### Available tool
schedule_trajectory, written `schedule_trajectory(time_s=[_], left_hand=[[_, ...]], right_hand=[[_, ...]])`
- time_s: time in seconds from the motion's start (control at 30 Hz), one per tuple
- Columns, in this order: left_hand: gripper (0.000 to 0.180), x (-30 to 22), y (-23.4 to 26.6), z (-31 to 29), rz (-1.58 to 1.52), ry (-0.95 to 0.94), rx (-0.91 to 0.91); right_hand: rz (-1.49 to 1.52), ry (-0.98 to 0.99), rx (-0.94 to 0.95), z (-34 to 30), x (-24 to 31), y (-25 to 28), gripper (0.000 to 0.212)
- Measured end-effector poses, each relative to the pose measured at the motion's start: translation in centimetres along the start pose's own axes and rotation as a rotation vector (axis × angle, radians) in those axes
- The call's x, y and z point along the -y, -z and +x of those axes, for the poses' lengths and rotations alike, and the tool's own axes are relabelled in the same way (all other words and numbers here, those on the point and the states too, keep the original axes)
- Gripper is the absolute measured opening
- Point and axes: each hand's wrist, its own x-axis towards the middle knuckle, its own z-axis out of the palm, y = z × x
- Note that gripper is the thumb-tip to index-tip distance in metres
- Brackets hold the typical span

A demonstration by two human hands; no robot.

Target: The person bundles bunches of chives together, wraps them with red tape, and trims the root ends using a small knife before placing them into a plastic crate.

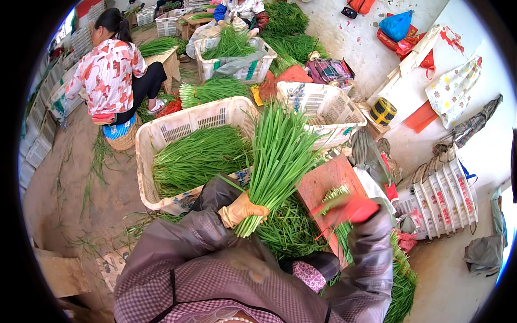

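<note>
My left hand, in a tan glove, is closed round the lower end of a thick bunch of garlic chives, their long leaves fanning up and away. Over a reddish board on the right hovers my right hand in a red glove, smeared by motion. Its fingers cannot be made out, and thin red strands show just beside it. Under that hand a smaller bundle of chives lies on the board, partly hidden. Loose chives are heaped between the board and my lap.
A white crate holding chives stands ahead on the left, another white crate ahead on the right. More chives lie by my right arm. A person sits at the far left; another person is behind a filled crate.
</note>
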Motion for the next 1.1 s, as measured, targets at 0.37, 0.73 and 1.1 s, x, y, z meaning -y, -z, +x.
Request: schedule_trajectory(time_s=[0.37,0.73,1.1], left_hand=[[0.05,0.5,-0.2,0.2,0.177,0.027,0.02],[0.055,0.6,-0.2,-0.4,0.159,0.004,0.031],[0.054,0.7,-0.5,-0.2,0.158,0.019,0.027]], right_hand=[[-0.863,0.73,-0.713,14.7,8.9,-6.1,0.02],[-0.917,0.29,-0.634,14.8,7.0,-6.1,0.033],[-0.959,0.308,-0.535,14.3,7.1,-5.8,0.033]])
